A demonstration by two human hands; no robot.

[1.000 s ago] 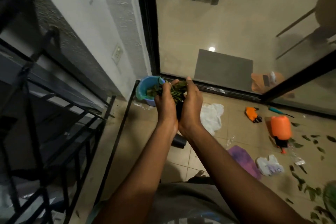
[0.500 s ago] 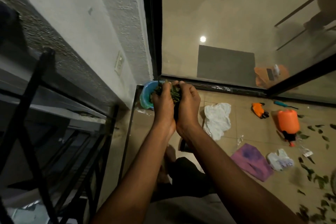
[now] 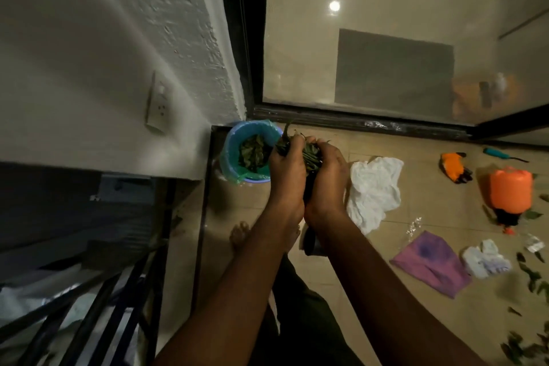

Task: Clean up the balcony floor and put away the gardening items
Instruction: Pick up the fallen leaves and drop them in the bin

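My left hand and my right hand are pressed together, both closed around one bunch of green leaves. The bunch hangs just right of a small blue bin lined with a green bag, which stands in the corner by the wall and holds some leaves. More loose leaves lie scattered on the tiled floor at the far right.
On the floor to the right lie a white cloth, a purple cloth, a crumpled white bag, an orange sprayer, an orange glove and a teal-handled tool. A black railing runs along the left. A glass door is ahead.
I have stepped closer to the corner and both hands have carried the leaves nearer the blue bin. The grip has not changed.
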